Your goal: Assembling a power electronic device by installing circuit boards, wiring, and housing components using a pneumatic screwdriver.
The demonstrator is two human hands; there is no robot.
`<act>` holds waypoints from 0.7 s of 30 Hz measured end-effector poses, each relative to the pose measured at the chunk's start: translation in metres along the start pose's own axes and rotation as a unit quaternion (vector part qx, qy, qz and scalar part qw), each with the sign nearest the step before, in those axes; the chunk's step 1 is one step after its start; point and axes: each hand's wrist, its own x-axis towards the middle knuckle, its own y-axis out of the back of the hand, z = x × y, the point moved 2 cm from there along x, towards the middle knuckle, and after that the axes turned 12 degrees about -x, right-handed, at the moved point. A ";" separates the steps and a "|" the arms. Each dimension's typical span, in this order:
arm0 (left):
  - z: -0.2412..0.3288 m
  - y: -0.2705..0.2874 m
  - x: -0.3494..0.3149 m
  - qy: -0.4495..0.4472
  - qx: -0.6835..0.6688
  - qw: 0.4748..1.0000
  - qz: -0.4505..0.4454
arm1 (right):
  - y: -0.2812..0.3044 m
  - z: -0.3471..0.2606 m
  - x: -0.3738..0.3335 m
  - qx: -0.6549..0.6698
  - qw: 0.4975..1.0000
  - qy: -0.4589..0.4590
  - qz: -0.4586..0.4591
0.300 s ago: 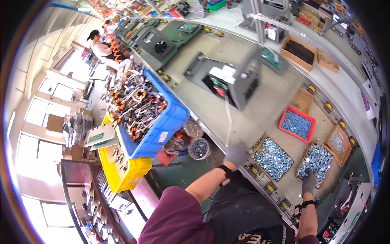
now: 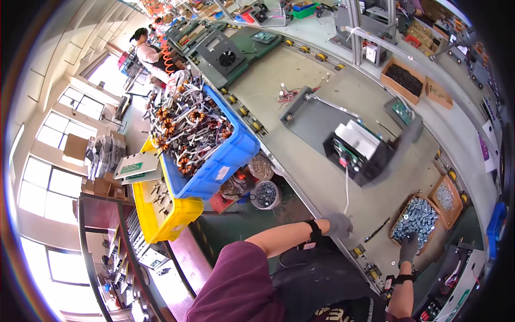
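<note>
My left hand [image 2: 339,226], in a grey glove, is at the near edge of the workbench, closed around the end of a white cable [image 2: 347,196]. This cable runs up to an open grey metal chassis [image 2: 315,122] with a black part and a white block [image 2: 358,138]. My right hand [image 2: 409,248], gloved too, reaches over the near rim of a cardboard box of small metal fasteners [image 2: 415,217]. Its fingers are drawn together among the pieces; the fingertips are hidden.
A smaller cardboard box [image 2: 447,197] stands beside the fasteners. On the bench lies a thin dark strip [image 2: 377,229]. A blue bin [image 2: 236,153] heaped with wired coils sits over a yellow bin [image 2: 185,217] at left. Farther off are a grey fan panel [image 2: 221,56] and a person [image 2: 147,53].
The chassis has moved right and nearer, with its cable. The red tray and one fastener box are no longer visible. My right hand stays at its box; my view has shifted slightly.
</note>
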 end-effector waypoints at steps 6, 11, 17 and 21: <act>-0.017 0.028 -0.021 -0.128 -0.076 0.985 -0.086 | 0.019 -0.090 -0.084 0.166 0.977 0.128 -0.045; -0.061 0.123 -0.019 -0.089 -0.037 0.983 -0.157 | -0.042 -0.127 -0.075 0.187 0.962 0.094 -0.174; -0.145 0.287 0.023 -0.066 -0.295 0.948 -0.099 | -0.062 -0.077 -0.083 0.219 0.949 -0.167 -0.152; -0.202 0.396 0.105 0.023 -0.058 0.979 0.195 | -0.049 -0.091 -0.097 0.251 0.944 -0.173 -0.128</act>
